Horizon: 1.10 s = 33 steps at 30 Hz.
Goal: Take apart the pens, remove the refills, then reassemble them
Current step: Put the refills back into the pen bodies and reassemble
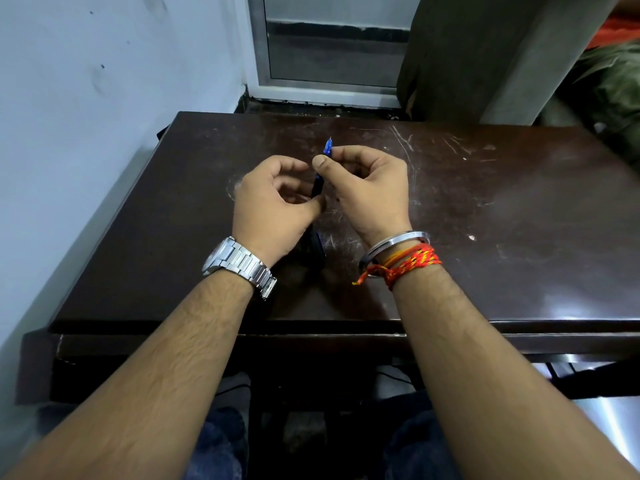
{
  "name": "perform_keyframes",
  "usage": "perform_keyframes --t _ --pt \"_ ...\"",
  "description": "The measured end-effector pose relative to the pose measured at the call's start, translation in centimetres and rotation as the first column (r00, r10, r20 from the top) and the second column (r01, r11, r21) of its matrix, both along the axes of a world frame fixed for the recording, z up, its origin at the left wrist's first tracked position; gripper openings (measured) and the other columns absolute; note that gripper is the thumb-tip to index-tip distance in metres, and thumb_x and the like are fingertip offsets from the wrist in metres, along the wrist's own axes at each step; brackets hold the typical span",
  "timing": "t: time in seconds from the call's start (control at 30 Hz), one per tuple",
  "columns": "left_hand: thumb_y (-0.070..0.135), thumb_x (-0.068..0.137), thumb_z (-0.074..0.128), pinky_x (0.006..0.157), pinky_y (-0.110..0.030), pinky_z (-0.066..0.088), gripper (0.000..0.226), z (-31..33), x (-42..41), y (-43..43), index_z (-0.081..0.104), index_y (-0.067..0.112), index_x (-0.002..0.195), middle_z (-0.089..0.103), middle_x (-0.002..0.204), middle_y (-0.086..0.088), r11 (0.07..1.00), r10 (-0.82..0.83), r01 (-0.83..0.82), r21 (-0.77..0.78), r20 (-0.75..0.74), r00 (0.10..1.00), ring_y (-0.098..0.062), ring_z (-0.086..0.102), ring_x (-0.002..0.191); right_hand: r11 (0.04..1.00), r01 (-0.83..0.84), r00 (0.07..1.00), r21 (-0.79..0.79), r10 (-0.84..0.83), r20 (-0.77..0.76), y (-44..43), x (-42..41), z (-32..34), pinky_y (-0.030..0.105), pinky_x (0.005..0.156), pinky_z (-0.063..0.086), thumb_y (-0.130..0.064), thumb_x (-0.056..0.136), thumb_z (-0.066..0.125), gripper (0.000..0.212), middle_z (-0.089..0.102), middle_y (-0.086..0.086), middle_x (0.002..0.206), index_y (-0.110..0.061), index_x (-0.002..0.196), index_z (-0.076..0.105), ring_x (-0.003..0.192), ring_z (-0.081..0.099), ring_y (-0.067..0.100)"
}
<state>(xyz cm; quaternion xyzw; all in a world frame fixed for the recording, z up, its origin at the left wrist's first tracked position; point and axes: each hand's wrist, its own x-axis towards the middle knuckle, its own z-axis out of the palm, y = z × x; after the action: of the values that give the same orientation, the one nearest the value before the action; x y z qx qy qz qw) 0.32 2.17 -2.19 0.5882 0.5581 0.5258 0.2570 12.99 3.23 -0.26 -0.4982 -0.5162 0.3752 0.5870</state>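
A blue pen is held upright above the middle of the dark wooden table, its pointed blue tip sticking up past my fingers. My right hand pinches the pen's upper part between thumb and forefinger. My left hand grips the dark lower barrel just below. The two hands nearly touch. Below my left wrist lie other dark pens or pen parts on the table, mostly hidden by the hand.
The table top is scratched and its front edge runs just under my forearms. A pale wall stands at the left, a metal-framed door behind the table, and a curtain at the back right.
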Motion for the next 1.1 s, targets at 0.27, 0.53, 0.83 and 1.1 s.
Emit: perform_keyframes --t 0.27,0.53,0.83,1.1 --pt "0.021 0.067 0.074 0.065 -0.012 0.052 0.030 0.10 0.25 -0.11 0.065 0.026 0.096 0.072 0.077 0.014 1.000 -0.017 0.017 0.009 0.034 0.999 0.003 0.069 0.074 1.000 0.013 1.000 0.007 -0.013 0.022 0.24 0.07 -0.16 0.024 0.064 0.054 -0.017 0.079 0.079 0.011 0.073 0.001 0.075 -0.010 0.087 0.076 0.067 0.064 0.006" --pt "0.028 0.068 0.072 0.063 -0.016 0.052 0.027 0.41 0.39 -0.11 0.071 0.023 0.095 0.071 0.083 0.013 1.000 -0.001 0.001 0.008 0.030 1.000 0.001 0.067 0.072 1.000 -0.014 1.000 -0.008 0.014 -0.006 0.14 0.21 -0.03 0.025 0.065 0.053 -0.013 0.081 0.077 0.013 0.072 0.002 0.075 -0.005 0.091 0.076 0.065 0.063 0.006" --pt "0.028 0.069 0.080 0.069 -0.024 0.058 0.025 0.55 0.18 -0.25 0.070 0.023 0.091 0.072 0.081 0.009 1.000 -0.013 0.013 -0.017 0.003 1.000 -0.003 0.068 0.073 0.999 -0.033 0.999 -0.002 0.033 0.002 0.08 0.17 -0.11 0.029 0.068 0.057 -0.012 0.082 0.076 0.009 0.073 0.003 0.077 -0.008 0.090 0.075 0.070 0.067 0.010" --pt "0.028 0.060 0.088 0.061 -0.020 0.055 0.039 0.51 -0.06 -0.16 0.068 0.022 0.093 0.072 0.071 0.008 0.999 0.051 -0.051 -0.014 -0.007 0.999 -0.004 0.069 0.064 0.999 -0.041 0.999 -0.003 0.041 0.011 -0.02 0.04 -0.02 0.026 0.063 0.055 -0.013 0.081 0.077 0.005 0.072 0.000 0.073 -0.011 0.086 0.075 0.066 0.065 0.007"
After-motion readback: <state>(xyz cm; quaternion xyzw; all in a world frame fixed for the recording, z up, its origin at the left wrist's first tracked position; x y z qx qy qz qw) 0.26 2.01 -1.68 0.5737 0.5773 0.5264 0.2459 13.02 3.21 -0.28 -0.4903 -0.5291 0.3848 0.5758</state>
